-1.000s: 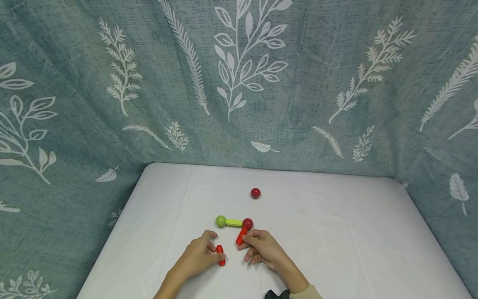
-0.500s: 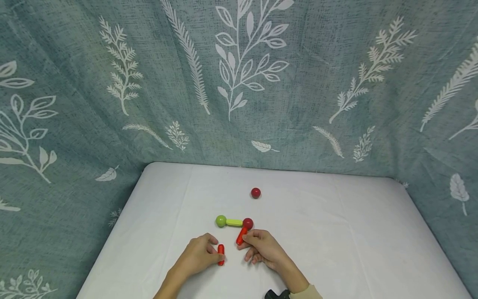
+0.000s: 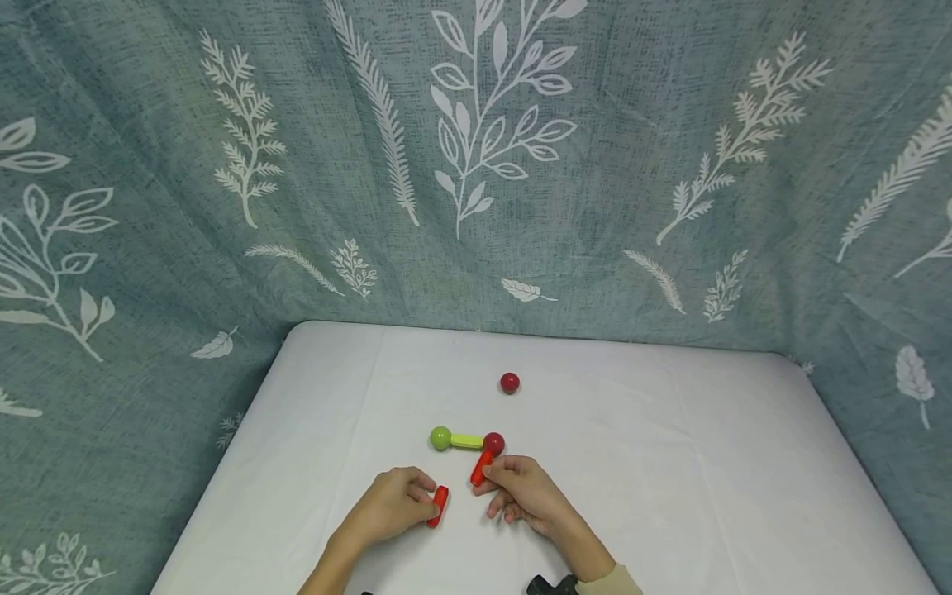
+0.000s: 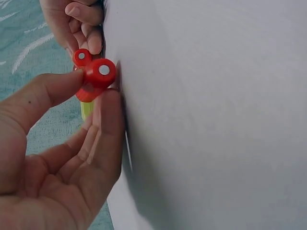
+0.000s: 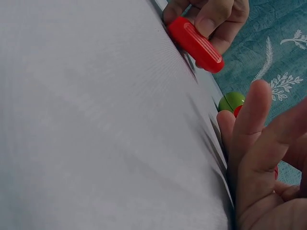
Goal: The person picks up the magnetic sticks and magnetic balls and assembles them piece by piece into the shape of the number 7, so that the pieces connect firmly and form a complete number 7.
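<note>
Between thumb and fingertips, my left hand (image 3: 394,502) pinches a short red toy rod (image 3: 439,506). The left wrist view shows a pale round spot on the end of this rod (image 4: 104,70). My right hand (image 3: 528,496) pinches a second red rod (image 3: 480,469), whose far end meets a dark red ball (image 3: 494,443). From that ball a yellow-green rod (image 3: 467,441) runs left to a green ball (image 3: 440,438), the pieces forming a bent chain. A small gap separates the two red rods in the head view. Fingers largely cover the right-hand rod in the right wrist view.
A loose dark red ball (image 3: 509,383) lies farther back on the white-covered table (image 3: 632,446). Behind the table hangs a green-blue curtain (image 3: 580,273) with white leaf prints. A black object (image 3: 552,585) shows by the right wrist, at the frame's bottom edge.
My left hand has turned its red rod, so the far end now leans right instead of left. That hand has shifted slightly left. My right hand and the chain stay in place.
</note>
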Action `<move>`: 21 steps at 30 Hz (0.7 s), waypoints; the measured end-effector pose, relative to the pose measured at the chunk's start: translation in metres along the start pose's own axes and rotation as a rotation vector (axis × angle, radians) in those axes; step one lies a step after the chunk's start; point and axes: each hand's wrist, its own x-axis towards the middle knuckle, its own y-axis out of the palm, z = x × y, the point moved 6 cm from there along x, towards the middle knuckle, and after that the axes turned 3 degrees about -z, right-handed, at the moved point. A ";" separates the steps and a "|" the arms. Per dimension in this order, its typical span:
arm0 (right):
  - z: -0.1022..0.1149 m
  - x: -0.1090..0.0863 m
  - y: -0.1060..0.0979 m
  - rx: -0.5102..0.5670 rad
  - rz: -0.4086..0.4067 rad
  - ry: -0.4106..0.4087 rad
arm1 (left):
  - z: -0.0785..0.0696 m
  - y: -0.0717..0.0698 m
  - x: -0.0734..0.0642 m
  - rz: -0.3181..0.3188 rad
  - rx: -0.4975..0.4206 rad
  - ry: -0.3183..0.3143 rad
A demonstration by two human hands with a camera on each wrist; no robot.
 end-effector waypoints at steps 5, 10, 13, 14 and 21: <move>0.000 0.000 0.000 0.002 -0.003 0.000 | 0.003 0.002 0.001 0.030 -0.098 -0.031; 0.000 0.000 0.000 0.000 0.001 0.000 | 0.005 0.007 0.004 0.062 -0.163 -0.049; -0.001 0.000 0.001 0.001 0.002 0.000 | 0.006 0.010 0.005 0.082 -0.212 -0.056; -0.001 0.000 0.001 0.002 0.003 0.000 | 0.007 0.011 0.005 0.087 -0.228 -0.057; -0.001 0.000 0.001 0.005 0.005 -0.003 | 0.009 0.015 0.008 0.110 -0.319 -0.069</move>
